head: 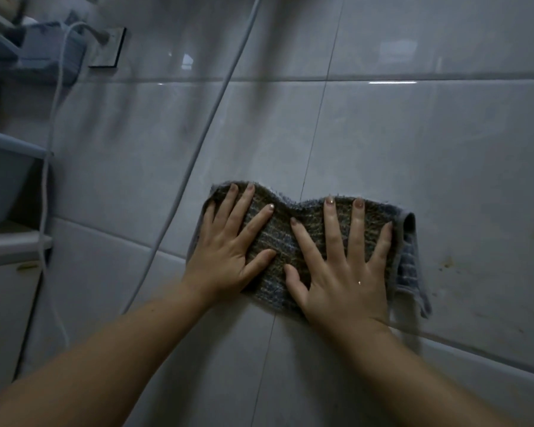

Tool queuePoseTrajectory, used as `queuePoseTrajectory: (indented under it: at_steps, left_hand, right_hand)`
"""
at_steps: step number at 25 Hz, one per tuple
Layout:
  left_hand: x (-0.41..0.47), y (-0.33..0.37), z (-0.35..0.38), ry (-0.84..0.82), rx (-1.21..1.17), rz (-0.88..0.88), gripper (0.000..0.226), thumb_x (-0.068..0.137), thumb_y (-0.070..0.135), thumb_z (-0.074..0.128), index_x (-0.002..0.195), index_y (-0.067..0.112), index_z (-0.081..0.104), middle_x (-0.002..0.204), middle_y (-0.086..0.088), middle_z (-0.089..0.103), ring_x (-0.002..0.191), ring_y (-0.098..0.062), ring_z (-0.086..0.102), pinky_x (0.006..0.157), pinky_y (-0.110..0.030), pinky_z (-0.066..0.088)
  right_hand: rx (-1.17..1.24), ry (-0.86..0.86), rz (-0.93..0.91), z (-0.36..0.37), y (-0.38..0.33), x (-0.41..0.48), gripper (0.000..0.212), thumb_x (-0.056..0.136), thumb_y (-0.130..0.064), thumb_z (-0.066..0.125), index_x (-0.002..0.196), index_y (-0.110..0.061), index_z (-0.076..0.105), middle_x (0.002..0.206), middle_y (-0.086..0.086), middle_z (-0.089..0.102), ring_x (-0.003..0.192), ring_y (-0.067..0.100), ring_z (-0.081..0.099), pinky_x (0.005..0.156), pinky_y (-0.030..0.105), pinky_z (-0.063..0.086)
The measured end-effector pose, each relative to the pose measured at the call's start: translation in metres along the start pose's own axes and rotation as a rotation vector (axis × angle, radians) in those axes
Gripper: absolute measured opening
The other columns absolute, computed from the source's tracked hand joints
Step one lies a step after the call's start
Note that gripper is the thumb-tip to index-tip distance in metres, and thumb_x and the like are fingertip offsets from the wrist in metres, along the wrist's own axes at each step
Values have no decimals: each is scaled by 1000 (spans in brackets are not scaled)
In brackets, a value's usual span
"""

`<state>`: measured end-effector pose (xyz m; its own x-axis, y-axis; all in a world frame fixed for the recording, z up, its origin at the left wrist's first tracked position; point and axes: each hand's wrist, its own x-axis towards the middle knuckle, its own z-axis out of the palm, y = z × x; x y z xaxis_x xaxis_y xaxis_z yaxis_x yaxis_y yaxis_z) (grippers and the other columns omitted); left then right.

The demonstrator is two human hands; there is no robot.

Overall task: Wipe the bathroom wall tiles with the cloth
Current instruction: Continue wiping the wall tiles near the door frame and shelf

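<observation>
Leftward, well apart from cloth (278, 238), sits a basin (3, 186).

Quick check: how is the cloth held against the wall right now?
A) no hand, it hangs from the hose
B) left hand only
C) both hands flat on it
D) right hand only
C: the left hand and the right hand both lie flat, fingers spread, on the cloth, pressing it to the tiles.
</observation>
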<state>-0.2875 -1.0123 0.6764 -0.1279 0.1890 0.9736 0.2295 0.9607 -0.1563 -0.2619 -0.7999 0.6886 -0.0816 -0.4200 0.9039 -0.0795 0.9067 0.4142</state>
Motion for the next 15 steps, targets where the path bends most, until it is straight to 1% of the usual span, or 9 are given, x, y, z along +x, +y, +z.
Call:
queuePoseTrajectory:
  at_steps: [4, 7, 11, 13, 15]
  left_hand:
    - [-19, 34, 6, 11, -6, 1, 67, 97, 64, 27, 155, 32, 17, 164, -10, 15, 152, -32, 8, 116, -62, 15]
    - [-12, 71, 8, 33, -9, 30, 66, 97, 64, 27, 154, 31, 22, 164, -10, 16, 152, -31, 9, 116, -62, 16]
    - [16, 120, 10, 67, -45, 62, 66, 96, 64, 34, 152, 29, 32, 163, -10, 21, 152, -31, 13, 118, -59, 15]
    - [39, 130, 9, 89, -35, 71, 67, 94, 64, 38, 151, 29, 36, 161, -10, 25, 151, -32, 16, 117, -59, 18]
    - [72, 128, 5, 100, -5, 75, 68, 93, 65, 37, 151, 29, 37, 161, -10, 26, 150, -32, 18, 116, -59, 20]
  right_hand:
    - [-17, -4, -46, -3, 23, -29, 65, 87, -60, 40, 145, -31, 41, 158, 16, 22, 145, 44, 14, 112, 68, 9]
    - [-43, 17, -32, -10, 57, -45, 66, 84, -60, 43, 144, -31, 44, 157, 16, 25, 145, 45, 16, 111, 69, 12]
    - [-69, 57, -11, -23, 110, -53, 67, 85, -61, 40, 144, -30, 42, 157, 17, 25, 144, 45, 16, 111, 69, 10]
    - [-82, 78, 13, -26, 128, -44, 66, 86, -61, 38, 145, -30, 41, 157, 17, 24, 145, 44, 15, 112, 69, 8]
    - [-92, 93, 63, -27, 140, -23, 65, 87, -60, 36, 146, -31, 39, 158, 16, 23, 145, 44, 13, 112, 68, 6]
